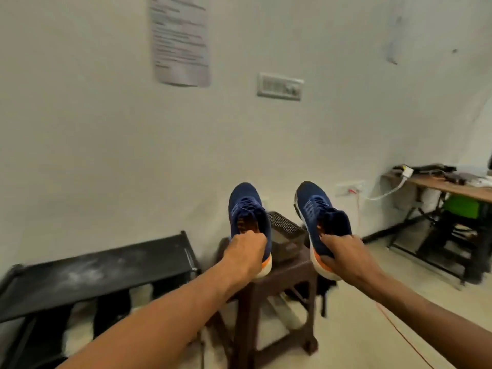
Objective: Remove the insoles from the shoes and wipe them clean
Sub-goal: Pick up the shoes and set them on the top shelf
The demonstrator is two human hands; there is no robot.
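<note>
1. Wall (106,129): pale and plain. It carries a printed paper notice (179,41), too blurred to read, and a switch panel (279,86) to the notice's lower right.
2. Floor (372,302): light-coloured, with a thin orange cord (399,331) running across it at right.
3. Shoe rack (93,267): black and low, standing against the wall at left; its top is dusty.
4. Stool (287,278): brown, standing centre just beside the rack, with a dark box (286,235) with a grid-patterned top on its seat.
5. Counter (452,186): wood-topped on a dark frame, at far right, loaded with dark gear and a white cable. A green item (462,206) sits under it.
6. Left-hand shoe (249,217): navy knit upper, blue laces, white-and-orange sole. It is held in the air above the stool, toe pointing away, with orange showing inside the opening.
7. Right-hand shoe (319,217): the matching shoe, held level with the first and apart from it, toe away and tilted slightly left. Whether the insoles are still seated cannot be told.
8. Left grip (245,251): fingers curled over the heel collar of the left-hand shoe, grasping it.
9. Right grip (343,254): grasps the heel of the right-hand shoe, thumb at the collar and fingers under the sole.
</note>
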